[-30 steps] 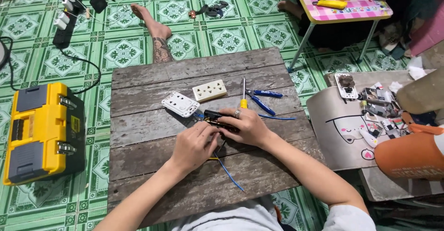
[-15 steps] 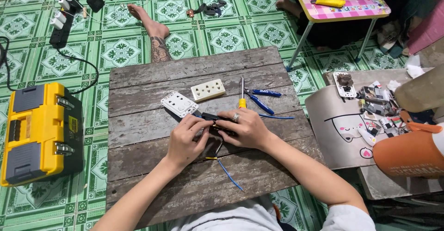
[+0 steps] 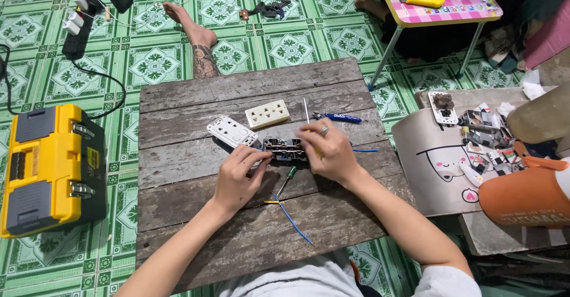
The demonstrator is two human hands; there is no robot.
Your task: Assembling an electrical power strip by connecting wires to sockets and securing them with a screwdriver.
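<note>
On the grey wooden board [image 3: 196,208] my left hand [image 3: 238,175] and my right hand [image 3: 325,149] pinch the two ends of a dark socket module [image 3: 285,149]. A ring shows on my right hand. Just beyond lie a white cover plate [image 3: 231,131] and a cream socket face [image 3: 267,114]. A small green-handled screwdriver [image 3: 289,177] rests below the module, beside a blue wire [image 3: 292,220] with a yellow tip. A thin screwdriver shaft [image 3: 306,110] and blue-handled pliers [image 3: 336,117] lie behind my right hand.
A yellow and grey toolbox [image 3: 50,169] stands left on the green tiled floor. A power strip with plugs [image 3: 79,18] lies far left. Another person's foot [image 3: 189,29] rests beyond the board. A pink folding table [image 3: 442,6] and a tray of small parts [image 3: 475,130] sit right.
My left hand has moved right onto the module's left end. The green-handled screwdriver now lies free on the board below it. My right hand has stayed on the module.
</note>
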